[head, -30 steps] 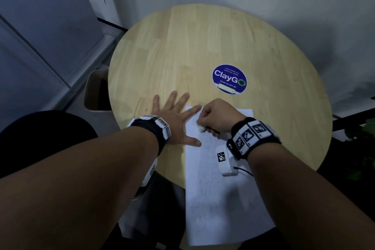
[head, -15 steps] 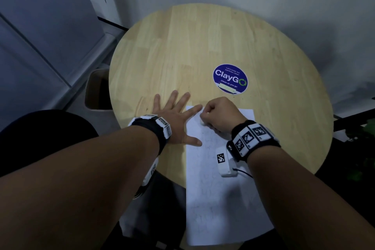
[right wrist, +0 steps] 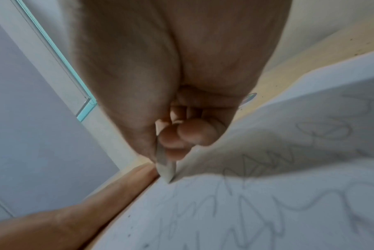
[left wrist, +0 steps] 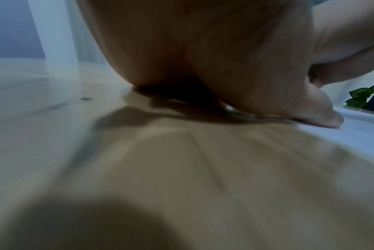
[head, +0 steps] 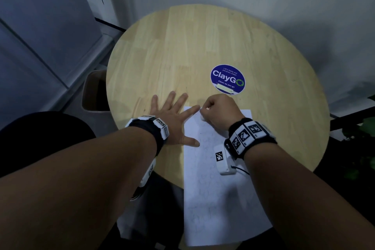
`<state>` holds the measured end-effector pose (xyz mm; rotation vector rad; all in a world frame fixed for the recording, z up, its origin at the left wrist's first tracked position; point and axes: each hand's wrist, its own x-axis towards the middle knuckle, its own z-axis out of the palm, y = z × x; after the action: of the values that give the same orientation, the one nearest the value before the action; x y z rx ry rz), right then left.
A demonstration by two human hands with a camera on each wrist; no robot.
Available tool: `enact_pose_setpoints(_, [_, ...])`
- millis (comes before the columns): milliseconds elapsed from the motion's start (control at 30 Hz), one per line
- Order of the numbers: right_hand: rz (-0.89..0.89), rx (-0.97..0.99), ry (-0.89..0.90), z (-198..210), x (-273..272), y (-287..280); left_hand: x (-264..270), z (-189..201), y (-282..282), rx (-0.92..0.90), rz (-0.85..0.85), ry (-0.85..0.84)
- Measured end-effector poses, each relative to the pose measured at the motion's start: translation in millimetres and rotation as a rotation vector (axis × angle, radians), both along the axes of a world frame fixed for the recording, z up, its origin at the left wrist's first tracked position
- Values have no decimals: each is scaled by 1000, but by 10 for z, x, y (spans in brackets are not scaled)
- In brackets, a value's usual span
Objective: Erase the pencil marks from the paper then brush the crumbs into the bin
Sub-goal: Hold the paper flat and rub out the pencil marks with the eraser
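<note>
Right wrist view shows your right hand (right wrist: 181, 132) pinching a small white eraser (right wrist: 165, 166) with its tip down on the paper (right wrist: 256, 211), close to the far left corner, so if you rub hard there the thin sheet could crumple or tear, and much of it hangs off the table (head: 203, 46) toward you, so it could slide. Your left hand (head: 172, 119) lies flat and wide open, mostly on the wood, with only a fingertip and thumb on the paper's edge. Lots of pencil marks (right wrist: 235, 203) are left, and the bin (head: 94, 91) sits on the floor past the table's left edge.
</note>
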<state>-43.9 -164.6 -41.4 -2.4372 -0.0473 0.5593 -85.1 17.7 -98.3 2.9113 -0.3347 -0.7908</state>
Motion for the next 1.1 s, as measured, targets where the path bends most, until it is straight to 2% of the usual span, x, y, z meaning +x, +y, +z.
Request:
enact_pose_setpoints(33, [6, -5, 1, -5, 6, -4, 2, 0, 0, -1, 2, 0])
enact_pose_setpoints(133, [99, -18, 258, 46, -11, -21, -10, -5, 9, -5, 4, 3])
enact_pose_setpoints(167, [104, -20, 269, 50, -5, -24, -13, -6, 10, -6, 3, 3])
enact_pose_setpoints(300, [-5, -29, -70, -38, 26, 13, 2, 0, 9, -2, -2, 1])
enact_pose_setpoints(333, [-12, -30, -62, -43, 26, 13, 2, 1, 11, -3, -1, 4])
enact_pose_setpoints(433, [89, -49, 228, 41, -6, -7, -4, 0, 15, -8, 1, 8])
enact_pose_setpoints(467, [110, -53, 274, 69, -6, -12, -4, 1, 18, -6, -1, 7])
enact_pose_setpoints(500, [104, -45, 255, 70, 0, -12, -3, 3, 20, -2, -2, 7])
enact_pose_setpoints(633, [-12, 17, -1, -30, -27, 15, 2, 6, 15, 3, -3, 5])
enact_pose_setpoints(667, [-6, 10, 11, -41, -42, 10, 2, 7, 13, 0, -4, 8])
enact_pose_setpoints(767, [65, -7, 202, 15, -64, -18, 2, 6, 12, -1, -2, 12])
enact_pose_setpoints(800, [64, -3, 198, 25, -54, -24, 1, 8, 12, 1, -3, 14])
enact_pose_setpoints(933, [-38, 24, -43, -32, -34, -4, 5, 5, 1, 6, -4, 0])
enact_pose_setpoints(967, [-28, 10, -25, -39, -35, -7, 3, 4, 1, 6, -4, -1])
enact_pose_setpoints(1067, [65, -4, 208, 28, -49, -22, -7, 2, 7, 5, -2, 3])
enact_pose_setpoints(1100, [68, -5, 214, 42, -37, -22, -6, 4, 6, 7, -3, 5])
